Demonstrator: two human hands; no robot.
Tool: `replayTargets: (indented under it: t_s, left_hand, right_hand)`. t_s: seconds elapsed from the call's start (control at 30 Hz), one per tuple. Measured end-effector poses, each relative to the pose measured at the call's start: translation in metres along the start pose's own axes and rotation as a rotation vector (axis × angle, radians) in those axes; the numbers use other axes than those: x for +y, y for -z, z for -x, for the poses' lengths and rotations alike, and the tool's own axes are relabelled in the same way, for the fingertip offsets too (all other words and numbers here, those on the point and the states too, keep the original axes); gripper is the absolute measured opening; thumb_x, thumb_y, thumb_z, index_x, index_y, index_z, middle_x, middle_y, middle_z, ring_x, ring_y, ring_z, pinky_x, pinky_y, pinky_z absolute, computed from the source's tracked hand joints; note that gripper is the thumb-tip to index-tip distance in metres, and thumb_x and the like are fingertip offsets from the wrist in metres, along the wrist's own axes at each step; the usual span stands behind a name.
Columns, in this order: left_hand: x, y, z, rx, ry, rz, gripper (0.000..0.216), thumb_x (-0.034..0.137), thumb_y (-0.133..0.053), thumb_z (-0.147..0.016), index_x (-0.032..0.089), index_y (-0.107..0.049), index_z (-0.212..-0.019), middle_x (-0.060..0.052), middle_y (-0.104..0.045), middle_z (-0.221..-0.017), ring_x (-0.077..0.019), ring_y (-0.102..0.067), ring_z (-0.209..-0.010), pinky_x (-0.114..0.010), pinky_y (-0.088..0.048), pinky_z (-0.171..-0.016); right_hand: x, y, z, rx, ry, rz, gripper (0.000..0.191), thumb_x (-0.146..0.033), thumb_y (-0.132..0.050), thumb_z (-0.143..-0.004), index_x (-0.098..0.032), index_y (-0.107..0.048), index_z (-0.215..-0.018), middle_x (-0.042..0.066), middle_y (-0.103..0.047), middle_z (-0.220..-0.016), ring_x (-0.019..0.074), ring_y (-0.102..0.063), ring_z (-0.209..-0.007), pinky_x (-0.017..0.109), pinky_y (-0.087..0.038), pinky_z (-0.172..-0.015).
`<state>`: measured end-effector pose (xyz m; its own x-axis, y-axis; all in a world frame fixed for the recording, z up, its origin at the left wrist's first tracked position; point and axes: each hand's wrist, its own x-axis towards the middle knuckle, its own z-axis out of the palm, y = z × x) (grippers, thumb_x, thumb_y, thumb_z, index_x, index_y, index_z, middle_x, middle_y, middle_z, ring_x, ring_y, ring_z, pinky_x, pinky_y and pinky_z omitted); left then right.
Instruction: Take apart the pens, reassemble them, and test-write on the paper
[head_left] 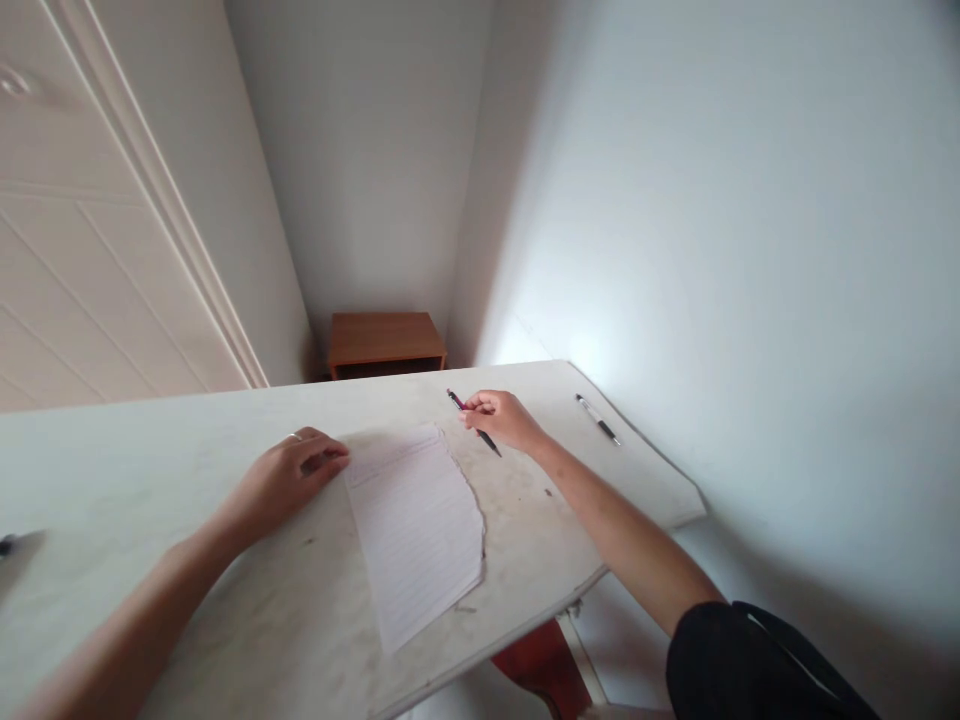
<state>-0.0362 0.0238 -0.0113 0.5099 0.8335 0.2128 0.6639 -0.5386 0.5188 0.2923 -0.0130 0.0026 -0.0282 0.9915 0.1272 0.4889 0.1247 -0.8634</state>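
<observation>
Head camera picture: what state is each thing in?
Paper, spread out, one edge ragged
Dark pen, held aslant
Right hand, pinching that pen
Left hand, fingers curled near a paper corner, touch unclear
White table, stained
Black-and-white pen, lying on the table, not held
White door, open or shut unclear

On bench (150, 460): paper sheet (420, 535), centre; left hand (285, 475) at its upper left corner. Right of sheet: right hand (506, 420) around pen (488, 440); second pen (598, 420) farther right, near wall (712, 250). Behind bench: stand (386, 337).
</observation>
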Motion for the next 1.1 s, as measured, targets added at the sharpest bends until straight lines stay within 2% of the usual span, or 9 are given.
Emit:
replayTargets:
  t_s: [0.07, 0.17, 0.27, 0.43, 0.67, 0.83, 1.1]
  left_hand:
    - [-0.002, -0.001, -0.001, -0.008, 0.0, -0.002, 0.035, 0.05, -0.049, -0.084, 0.023, -0.07, -0.089, -0.006, -0.07, -0.098, -0.0231, -0.064, -0.09, -0.031, -0.047, -0.082]
    - [-0.007, -0.003, -0.002, -0.003, -0.026, -0.006, 0.037, 0.051, -0.048, -0.084, 0.022, -0.07, -0.09, -0.007, -0.07, -0.099, -0.0243, -0.065, -0.09, -0.033, -0.047, -0.082]
    - [-0.01, -0.004, -0.003, 0.003, -0.032, -0.01, 0.036, 0.052, -0.049, -0.084, 0.023, -0.07, -0.089, -0.007, -0.07, -0.098, -0.0251, -0.065, -0.089, -0.033, -0.048, -0.081]
    - [-0.005, -0.002, -0.003, -0.001, -0.027, 0.009, 0.035, 0.051, -0.05, -0.083, 0.023, -0.07, -0.088, -0.007, -0.071, -0.097, -0.0254, -0.065, -0.089, -0.033, -0.048, -0.081]
    - [-0.007, -0.002, -0.004, 0.011, 0.006, -0.001, 0.034, 0.053, -0.051, -0.081, 0.025, -0.07, -0.086, -0.003, -0.072, -0.097, -0.0245, -0.066, -0.088, -0.032, -0.048, -0.081]
    - [-0.008, -0.002, -0.004, 0.002, -0.001, 0.01, 0.034, 0.052, -0.051, -0.082, 0.025, -0.07, -0.086, -0.004, -0.072, -0.098, -0.0242, -0.065, -0.091, -0.031, -0.047, -0.083]
    - [-0.005, -0.001, -0.004, 0.002, 0.0, 0.014, 0.036, 0.054, -0.05, -0.079, 0.024, -0.07, -0.085, -0.004, -0.072, -0.096, -0.0249, -0.065, -0.089, -0.032, -0.048, -0.081]
  right_hand:
    - [0.011, 0.019, 0.009, 0.1, -0.018, 0.111, 0.023, -0.037, -0.065, -0.076, -0.014, -0.066, -0.08, 0.002, -0.069, -0.069, 0.013, -0.062, -0.062, 0.023, -0.046, -0.061]
    - [0.027, 0.052, 0.025, 0.21, -0.126, 0.312, 0.028, -0.041, -0.063, -0.077, -0.015, -0.07, -0.08, 0.003, -0.07, -0.072, 0.0148, -0.063, -0.068, 0.023, -0.044, -0.062]
    - [0.04, 0.086, 0.04, 0.246, -0.289, 0.545, 0.028, -0.042, -0.059, -0.081, -0.017, -0.072, -0.084, 0.003, -0.073, -0.08, 0.0152, -0.066, -0.076, 0.022, -0.045, -0.067]
    - [0.054, 0.124, 0.058, 0.328, -0.446, 0.734, 0.019, -0.034, -0.061, -0.079, -0.018, -0.072, -0.082, 0.005, -0.073, -0.08, 0.0185, -0.066, -0.078, 0.024, -0.041, -0.065]
    - [0.054, 0.131, 0.064, 0.365, -0.567, 0.926, 0.02, -0.033, -0.057, -0.082, -0.022, -0.072, -0.085, 0.008, -0.074, -0.091, 0.0232, -0.066, -0.084, 0.026, -0.038, -0.061]
    - [0.053, 0.13, 0.062, 0.368, -0.551, 0.983, 0.023, -0.033, -0.053, -0.086, -0.023, -0.073, -0.09, 0.007, -0.074, -0.099, 0.0213, -0.066, -0.091, 0.025, -0.04, -0.065]
    - [0.058, 0.135, 0.064, 0.392, -0.521, 1.037, 0.022, -0.032, -0.054, -0.089, -0.021, -0.073, -0.096, 0.009, -0.074, -0.099, 0.0217, -0.066, -0.092, 0.026, -0.04, -0.068]
